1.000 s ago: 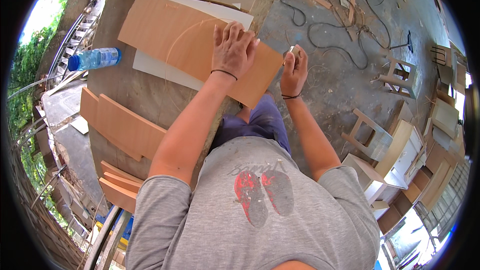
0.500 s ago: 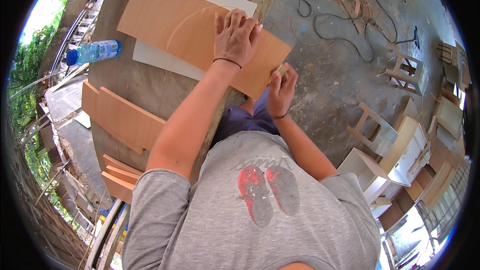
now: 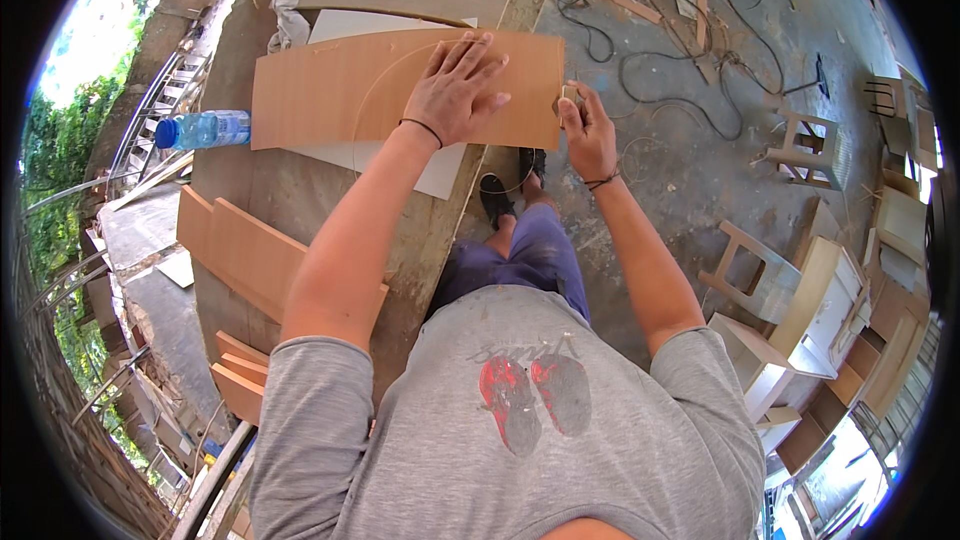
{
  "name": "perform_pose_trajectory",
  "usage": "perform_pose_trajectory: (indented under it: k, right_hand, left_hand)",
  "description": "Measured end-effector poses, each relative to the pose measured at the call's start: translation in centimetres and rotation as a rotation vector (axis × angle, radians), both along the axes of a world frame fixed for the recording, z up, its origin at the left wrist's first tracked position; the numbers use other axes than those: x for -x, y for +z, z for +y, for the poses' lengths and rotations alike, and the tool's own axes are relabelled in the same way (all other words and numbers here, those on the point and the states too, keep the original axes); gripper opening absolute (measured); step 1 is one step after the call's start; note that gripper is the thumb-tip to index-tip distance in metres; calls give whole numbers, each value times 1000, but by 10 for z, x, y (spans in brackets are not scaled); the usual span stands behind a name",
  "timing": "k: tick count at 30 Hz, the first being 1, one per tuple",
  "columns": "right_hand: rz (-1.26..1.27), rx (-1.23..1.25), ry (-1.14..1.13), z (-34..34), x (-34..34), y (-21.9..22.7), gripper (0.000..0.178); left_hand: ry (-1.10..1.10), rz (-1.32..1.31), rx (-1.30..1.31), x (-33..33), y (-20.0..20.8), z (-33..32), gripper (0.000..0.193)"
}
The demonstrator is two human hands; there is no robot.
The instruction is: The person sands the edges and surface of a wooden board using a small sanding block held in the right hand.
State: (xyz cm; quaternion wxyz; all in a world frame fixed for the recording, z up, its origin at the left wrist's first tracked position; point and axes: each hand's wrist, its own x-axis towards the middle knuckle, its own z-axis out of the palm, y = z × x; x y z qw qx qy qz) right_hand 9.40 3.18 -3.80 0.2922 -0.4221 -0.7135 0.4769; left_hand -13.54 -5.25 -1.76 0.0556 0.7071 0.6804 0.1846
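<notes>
A long wood-grain board (image 3: 320, 90) lies across the workbench, its right end reaching past the bench edge. My left hand (image 3: 452, 95) rests flat on the board with the fingers spread. At the board's right end, my right hand (image 3: 590, 132) pinches a small pale block (image 3: 567, 93) against the end edge. My fingers partly cover the block, so its exact kind is unclear. A thin curled strip (image 3: 357, 125) loops over the board. Beneath the board, a white panel (image 3: 438, 176) sticks out on the near side.
A blue-capped water bottle (image 3: 215, 129) lies at the board's left end. More wood-grain boards (image 3: 245, 250) lie on the bench (image 3: 400, 265) at near left. Black cable (image 3: 690, 105) and wood scraps litter the floor at right, with a stool (image 3: 805, 150) and cabinets (image 3: 815, 310).
The board has turned to lie nearly straight across, its right end swinging farther away. My right hand has moved up along that end with the small block. My left hand has shifted slightly left, fingers spreading.
</notes>
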Motion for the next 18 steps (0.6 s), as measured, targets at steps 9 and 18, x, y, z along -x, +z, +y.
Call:
perform_pose_trajectory:
  k: [9, 18]
  right_hand:
    - [49, 39, -87, -35, -7, -2, 39]
    - [93, 141, -176, -82, -18, 4, 40]
  left_hand:
    - [123, 51, 26, -5, 3, -1, 49]
    - [134, 48, 40, -8, 4, -2, 48]
